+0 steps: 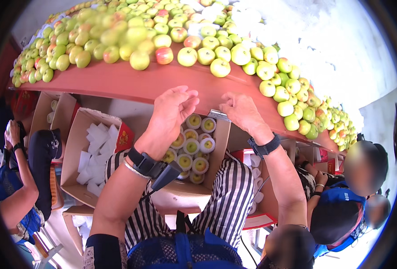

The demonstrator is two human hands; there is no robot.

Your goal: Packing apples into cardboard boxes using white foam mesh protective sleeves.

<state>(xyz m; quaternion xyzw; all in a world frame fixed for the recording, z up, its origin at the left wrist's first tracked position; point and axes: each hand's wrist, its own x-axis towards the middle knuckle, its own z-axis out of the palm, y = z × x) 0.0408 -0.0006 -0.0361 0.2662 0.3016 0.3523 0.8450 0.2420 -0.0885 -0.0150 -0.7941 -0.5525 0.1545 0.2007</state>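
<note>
My left hand [176,109] is raised at the front edge of the red-brown table [118,79]. Its palm faces right, the fingers are bent and apart, and nothing is in it. Opposite it, my right hand [242,109] has loosely curled fingers, with no object visible between thumb and forefinger. Beside its thumb, a small metal fitting [219,115] sits at the table edge. Below my hands, between my knees, stands a cardboard box [218,148] of apples in white foam nets [191,146]. My left forearm covers part of it. Loose yellow-green apples [220,67] lie beyond my hands.
A box [84,191] of white foam nets [97,141] stands left of my legs. Another box [269,201] with rolled foam nets [257,183] is at my right. People sit close on both sides, including one with an arm [25,181] at left. Apples [307,114] heap along the table.
</note>
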